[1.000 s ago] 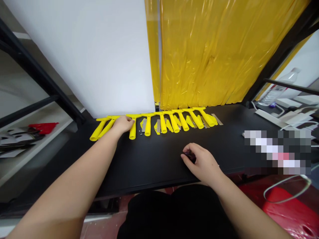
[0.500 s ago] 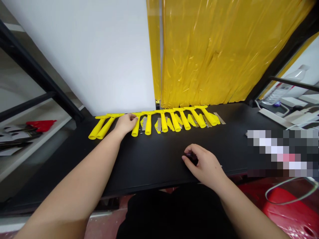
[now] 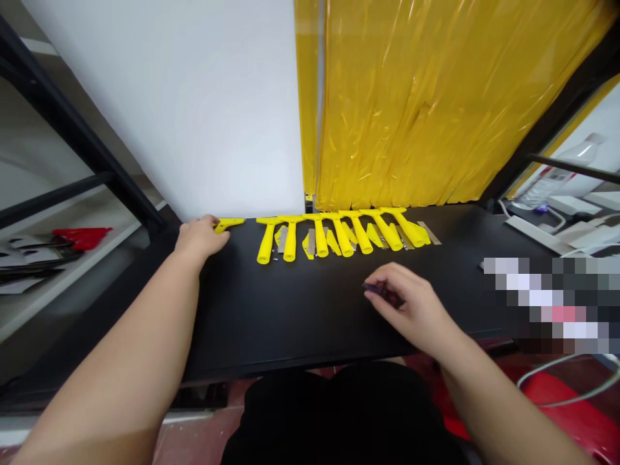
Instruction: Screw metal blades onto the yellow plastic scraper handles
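My left hand (image 3: 201, 240) is at the left end of the row, its fingers curled over a yellow T-shaped scraper handle (image 3: 227, 223), most of which is hidden beneath the hand. Several more yellow scraper handles (image 3: 317, 236) lie side by side farther right, grips toward me. Among them are flat metal blades (image 3: 429, 232), yellow end pieces (image 3: 308, 246) and tiny screws (image 3: 275, 259). Over the table's middle right, my right hand (image 3: 416, 307) is closed around a small dark object (image 3: 382, 294), its kind unclear.
The black table (image 3: 271, 316) ends at a front edge close to my body. A white panel (image 3: 194, 110) and yellow plastic sheeting (image 3: 407, 110) stand behind the row. Black frame posts flank the table. A plastic bottle (image 3: 562, 171) is at far right, and a red item (image 3: 80, 237) on the left shelf.
My left hand has moved left along the row, from beside the third handle to the handles at the end. The right hand has shifted slightly right, showing more of the dark object.
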`<action>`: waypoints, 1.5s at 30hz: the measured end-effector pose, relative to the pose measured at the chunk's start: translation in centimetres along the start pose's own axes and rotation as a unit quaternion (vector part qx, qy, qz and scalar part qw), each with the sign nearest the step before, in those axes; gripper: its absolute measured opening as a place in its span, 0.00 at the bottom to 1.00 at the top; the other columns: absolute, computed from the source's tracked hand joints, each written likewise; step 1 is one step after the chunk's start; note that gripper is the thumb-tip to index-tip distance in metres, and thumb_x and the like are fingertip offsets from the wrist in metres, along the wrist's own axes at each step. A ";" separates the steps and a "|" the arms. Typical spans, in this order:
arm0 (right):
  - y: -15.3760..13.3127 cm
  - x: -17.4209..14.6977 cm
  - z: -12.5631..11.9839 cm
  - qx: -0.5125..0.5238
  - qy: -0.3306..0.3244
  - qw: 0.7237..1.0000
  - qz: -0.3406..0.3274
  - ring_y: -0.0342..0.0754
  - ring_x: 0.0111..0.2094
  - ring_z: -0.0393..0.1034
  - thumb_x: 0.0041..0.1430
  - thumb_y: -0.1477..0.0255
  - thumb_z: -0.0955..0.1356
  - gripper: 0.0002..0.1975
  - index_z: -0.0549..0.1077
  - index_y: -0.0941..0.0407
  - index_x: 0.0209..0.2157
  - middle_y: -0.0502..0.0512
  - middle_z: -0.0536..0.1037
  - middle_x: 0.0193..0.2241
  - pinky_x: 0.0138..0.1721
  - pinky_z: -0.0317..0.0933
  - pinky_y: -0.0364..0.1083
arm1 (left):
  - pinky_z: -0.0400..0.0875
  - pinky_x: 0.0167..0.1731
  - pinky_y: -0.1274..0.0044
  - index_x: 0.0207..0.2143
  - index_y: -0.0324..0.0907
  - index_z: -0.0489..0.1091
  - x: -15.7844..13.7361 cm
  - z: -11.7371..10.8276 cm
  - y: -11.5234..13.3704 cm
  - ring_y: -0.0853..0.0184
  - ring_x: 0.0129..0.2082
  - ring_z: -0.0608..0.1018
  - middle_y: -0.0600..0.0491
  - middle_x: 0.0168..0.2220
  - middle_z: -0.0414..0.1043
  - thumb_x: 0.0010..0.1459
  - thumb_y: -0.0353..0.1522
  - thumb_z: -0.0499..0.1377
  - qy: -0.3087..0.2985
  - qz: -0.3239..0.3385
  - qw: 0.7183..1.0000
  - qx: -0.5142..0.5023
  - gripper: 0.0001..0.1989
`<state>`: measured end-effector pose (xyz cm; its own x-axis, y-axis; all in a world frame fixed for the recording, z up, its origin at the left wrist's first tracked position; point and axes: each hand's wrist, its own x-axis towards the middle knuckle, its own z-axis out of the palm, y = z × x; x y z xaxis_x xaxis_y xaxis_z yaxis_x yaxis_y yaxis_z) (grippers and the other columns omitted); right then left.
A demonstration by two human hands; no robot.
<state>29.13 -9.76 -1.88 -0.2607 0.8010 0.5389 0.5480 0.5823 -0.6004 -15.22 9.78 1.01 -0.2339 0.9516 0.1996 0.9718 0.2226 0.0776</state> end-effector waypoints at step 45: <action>8.5 14.0 -3.8 0.486 0.042 0.854 0.182 0.36 0.19 0.59 0.41 0.57 0.86 0.25 0.77 0.56 0.29 0.45 0.70 0.20 0.15 0.51 0.34 | 0.76 0.29 0.77 0.46 0.41 0.70 -12.7 -2.5 12.6 0.72 0.27 0.75 0.58 0.32 0.70 0.59 0.42 0.71 -0.467 0.340 0.705 -0.412 0.20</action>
<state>33.19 5.91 2.82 -0.1337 0.9644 0.2281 -0.3474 0.1699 -0.9222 -0.11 -0.02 1.89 0.7731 0.5887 -0.2359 0.4134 -0.1856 0.8915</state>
